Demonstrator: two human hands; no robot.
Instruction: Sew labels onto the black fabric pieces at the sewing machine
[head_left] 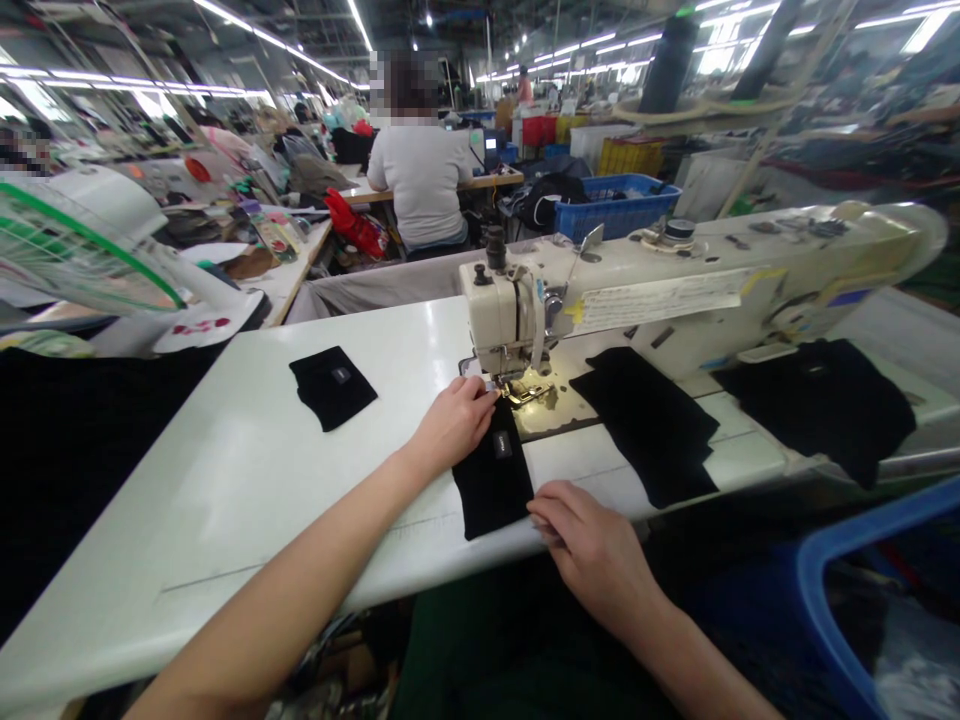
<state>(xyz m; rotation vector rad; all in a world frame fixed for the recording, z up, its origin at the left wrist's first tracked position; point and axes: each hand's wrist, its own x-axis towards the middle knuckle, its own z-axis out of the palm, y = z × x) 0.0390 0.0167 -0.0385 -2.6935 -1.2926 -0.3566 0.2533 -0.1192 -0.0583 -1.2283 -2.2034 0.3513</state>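
A black fabric piece [491, 490] with a small dark label lies at the front edge of the sewing machine [510, 310], its far end by the presser foot. My left hand [459, 418] is closed at that far end, fingertips pinched close to the needle area. Lower down, my right hand [589, 540] pinches the near right corner of the same piece between thumb and fingers. To the left, a smaller black labelled piece [330, 388] lies flat on the white table [225, 480].
More black fabric pieces [649, 420] lie to the right of the needle, with another black heap [825, 400] farther right. A blue basket [814, 590] stands at lower right. At left is a fan [90, 240]. Ahead, a person in a light shirt [420, 180] sits facing away.
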